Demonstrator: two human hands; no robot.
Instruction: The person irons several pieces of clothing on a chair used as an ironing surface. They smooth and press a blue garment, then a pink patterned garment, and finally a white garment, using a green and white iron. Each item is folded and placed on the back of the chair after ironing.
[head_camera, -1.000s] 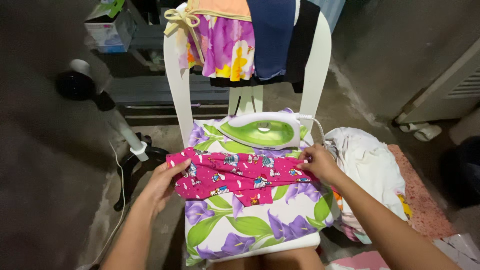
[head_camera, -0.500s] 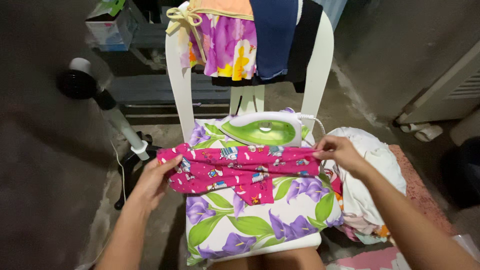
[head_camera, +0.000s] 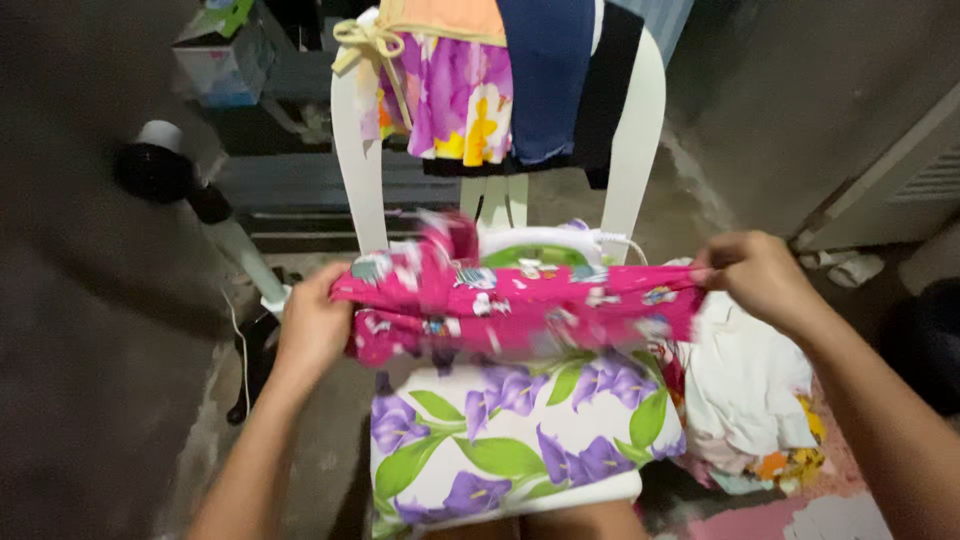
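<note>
hands: left hand (head_camera: 315, 325) and right hand (head_camera: 757, 277) are wide apart, each clamped on one end of the pink cloth (head_camera: 515, 310)
cloth: thin printed fabric, stretched taut above the chair seat, pretty blurry
seat cover: floral fabric (head_camera: 510, 450), purple and green on white
iron (head_camera: 540, 245): green and white, mostly hidden behind the cloth
chair (head_camera: 635, 150): white plastic, clothes draped over its back

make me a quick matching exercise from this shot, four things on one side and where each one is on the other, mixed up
Things:
1. pink printed cloth
2. green and white iron
3. purple flowered cover
4. hanging clothes

Places:
A. draped over the chair's backrest
B. spread on the chair seat
C. stretched between the left hand and right hand
D. at the back of the seat, behind the stretched cloth

Pairs: 1-C, 2-D, 3-B, 4-A
</note>
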